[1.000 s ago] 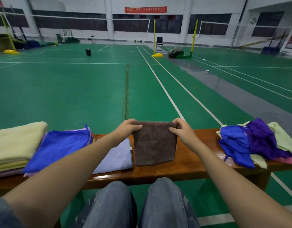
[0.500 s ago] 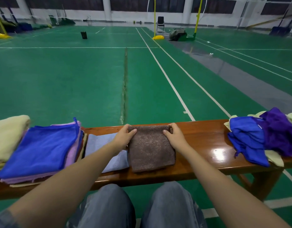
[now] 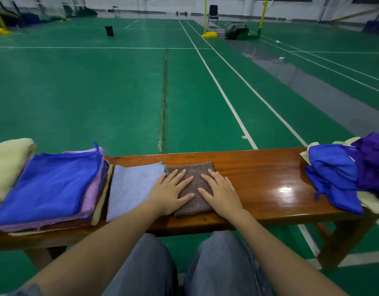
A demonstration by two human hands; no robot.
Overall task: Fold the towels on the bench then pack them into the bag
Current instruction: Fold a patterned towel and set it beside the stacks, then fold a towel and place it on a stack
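Note:
A folded brown towel (image 3: 194, 169) lies flat on the wooden bench (image 3: 259, 178) in front of me. My left hand (image 3: 169, 192) presses on its left half with straight, spread fingers. My right hand (image 3: 219, 192) presses flat on its right half. A folded light-blue towel (image 3: 131, 186) lies just left of it. Further left sits a stack of folded towels with a bright blue one (image 3: 50, 182) on top, and a cream towel (image 3: 7, 165) at the far left. A heap of unfolded blue, purple and cream towels (image 3: 344, 174) lies at the bench's right end. No bag is in view.
My knees in jeans (image 3: 184, 265) are under the bench's near edge. Beyond the bench stretches a green court floor (image 3: 99, 92) with white lines. Far off stand a chair (image 3: 213, 17), yellow net posts (image 3: 205, 16) and a dark bag (image 3: 236, 30).
Both hands let go of the brown towel's far corners after laying it down and now press flat on its top. My view has tilted lower.

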